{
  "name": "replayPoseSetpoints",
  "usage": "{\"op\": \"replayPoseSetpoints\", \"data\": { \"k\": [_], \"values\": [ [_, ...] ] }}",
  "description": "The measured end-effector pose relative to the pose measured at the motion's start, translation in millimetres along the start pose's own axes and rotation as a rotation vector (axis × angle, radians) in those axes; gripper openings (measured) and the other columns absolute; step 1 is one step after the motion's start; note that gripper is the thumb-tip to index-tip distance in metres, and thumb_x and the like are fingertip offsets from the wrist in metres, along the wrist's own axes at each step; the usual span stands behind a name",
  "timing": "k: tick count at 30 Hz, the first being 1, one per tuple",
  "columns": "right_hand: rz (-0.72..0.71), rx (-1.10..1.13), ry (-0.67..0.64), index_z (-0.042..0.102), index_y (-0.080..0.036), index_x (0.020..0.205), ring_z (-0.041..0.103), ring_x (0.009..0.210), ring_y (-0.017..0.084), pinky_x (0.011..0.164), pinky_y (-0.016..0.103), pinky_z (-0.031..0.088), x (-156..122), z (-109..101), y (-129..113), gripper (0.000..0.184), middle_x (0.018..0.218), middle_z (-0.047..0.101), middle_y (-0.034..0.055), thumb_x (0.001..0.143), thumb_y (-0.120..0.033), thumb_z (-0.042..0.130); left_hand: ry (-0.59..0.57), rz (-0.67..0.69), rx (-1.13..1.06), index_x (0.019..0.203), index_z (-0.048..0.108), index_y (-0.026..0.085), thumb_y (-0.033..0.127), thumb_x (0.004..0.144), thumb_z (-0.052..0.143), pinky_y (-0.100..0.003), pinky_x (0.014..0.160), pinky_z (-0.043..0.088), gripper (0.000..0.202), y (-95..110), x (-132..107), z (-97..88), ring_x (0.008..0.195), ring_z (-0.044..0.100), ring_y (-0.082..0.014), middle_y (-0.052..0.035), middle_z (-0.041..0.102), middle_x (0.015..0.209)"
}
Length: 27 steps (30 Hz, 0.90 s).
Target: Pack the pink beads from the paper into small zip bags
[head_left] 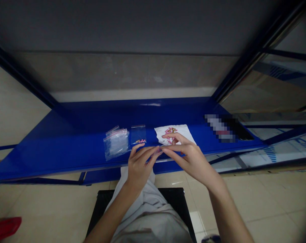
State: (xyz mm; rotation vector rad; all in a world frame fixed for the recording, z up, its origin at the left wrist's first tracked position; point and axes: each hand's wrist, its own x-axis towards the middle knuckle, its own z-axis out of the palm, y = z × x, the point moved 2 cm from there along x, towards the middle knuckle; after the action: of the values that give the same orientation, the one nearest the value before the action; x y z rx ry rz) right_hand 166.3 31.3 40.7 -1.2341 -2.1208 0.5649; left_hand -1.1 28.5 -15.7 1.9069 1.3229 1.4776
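I'm pinching what looks like a clear bag with left hand and right hand; right fingers overlapping white paper at one o'clock are risking scattering pink beads.

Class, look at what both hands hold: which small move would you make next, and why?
Probably ease the clear plastic bag open, if its mouth is still shut, which is too small to tell. The left hand and right hand both pinch it; another bag holds pink and gold pieces, and similar loose pieces lie on white paper.
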Motion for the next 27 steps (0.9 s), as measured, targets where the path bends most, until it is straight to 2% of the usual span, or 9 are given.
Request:
{"op": "replayPoseSetpoints", "data": {
  "k": [2,4,7,9,15,18,21,25,27],
  "values": [
    [0.003,0.038,0.046,0.072,-0.027,0.092,0.056,0.108,0.021,0.090,0.036,0.046,1,-3,0,0.021,0.120,0.057,0.0050,0.089,-0.030,0.051,-0.006,-0.122,-0.116,0.082,0.075,0.029,0.025,0.071,0.072,-0.037,0.089,0.046,0.013,0,3,-0.4,0.080,0.068,-0.0206,0.0007,0.076,0.083],
    [0.016,0.084,0.131,0.072,-0.024,0.090,0.056,0.106,0.021,0.085,0.034,0.048,2,-6,1,0.021,0.115,0.059,0.0067,0.089,-0.030,0.051,-0.034,-0.312,-0.291,0.078,0.075,0.025,0.028,0.071,0.072,-0.035,0.083,0.049,0.008,0,7,-0.5,0.079,0.069,-0.0216,-0.0014,0.075,0.080],
    [0.060,0.121,0.192,0.068,-0.024,0.103,0.060,0.091,0.018,0.072,0.029,0.050,4,-7,4,0.023,0.108,0.062,0.0069,0.088,-0.033,0.053,-0.099,-0.579,-0.602,0.077,0.074,0.018,0.036,0.074,0.068,-0.033,0.073,0.053,0.019,-2,10,-0.1,0.074,0.070,-0.0218,-0.0048,0.075,0.078],
    [0.084,0.120,0.184,0.064,-0.024,0.111,0.060,0.080,0.015,0.068,0.028,0.050,4,-7,6,0.028,0.105,0.063,0.0062,0.087,-0.035,0.054,-0.106,-0.658,-0.727,0.078,0.073,0.016,0.039,0.075,0.066,-0.032,0.070,0.053,0.024,-4,12,-1.1,0.074,0.070,-0.0214,-0.0062,0.074,0.083],
    [0.123,0.106,0.202,0.065,-0.025,0.108,0.060,0.081,0.015,0.064,0.026,0.047,3,-11,11,0.026,0.105,0.065,0.0053,0.087,-0.034,0.054,-0.057,-0.667,-0.737,0.087,0.070,0.015,0.036,0.078,0.063,-0.030,0.076,0.052,0.024,-8,16,-9.2,0.085,0.069,-0.0213,-0.0064,0.074,0.088],
    [0.119,0.130,0.203,0.068,-0.023,0.103,0.061,0.080,0.016,0.056,0.024,0.044,3,-11,9,0.024,0.102,0.067,0.0059,0.085,-0.035,0.058,-0.068,-0.626,-0.662,0.079,0.073,0.015,0.033,0.073,0.069,-0.029,0.076,0.053,0.019,-4,17,-11.7,0.082,0.068,-0.0196,-0.0055,0.074,0.083],
    [0.097,0.179,0.138,0.069,-0.022,0.100,0.061,0.070,0.014,0.048,0.023,0.041,5,-3,4,0.027,0.098,0.069,0.0060,0.078,-0.037,0.065,-0.098,-0.583,-0.632,0.069,0.074,0.018,0.029,0.069,0.072,-0.029,0.076,0.053,0.011,2,17,-9.7,0.079,0.068,-0.0180,-0.0030,0.075,0.080],
    [0.065,0.243,0.109,0.072,-0.020,0.082,0.063,0.070,0.015,0.054,0.024,0.044,6,8,1,0.014,0.083,0.072,0.0034,0.079,-0.032,0.065,-0.120,-0.509,-0.595,0.073,0.075,0.020,0.028,0.072,0.069,-0.030,0.077,0.052,0.009,5,14,-5.3,0.077,0.068,-0.0180,-0.0026,0.075,0.079],
    [0.084,0.235,0.120,0.072,-0.020,0.079,0.065,0.071,0.015,0.055,0.024,0.045,6,10,3,0.015,0.078,0.072,0.0026,0.081,-0.032,0.063,-0.124,-0.465,-0.537,0.076,0.075,0.019,0.027,0.072,0.070,-0.029,0.079,0.051,0.010,4,15,-5.7,0.079,0.068,-0.0184,-0.0035,0.075,0.081]
  ]
}}
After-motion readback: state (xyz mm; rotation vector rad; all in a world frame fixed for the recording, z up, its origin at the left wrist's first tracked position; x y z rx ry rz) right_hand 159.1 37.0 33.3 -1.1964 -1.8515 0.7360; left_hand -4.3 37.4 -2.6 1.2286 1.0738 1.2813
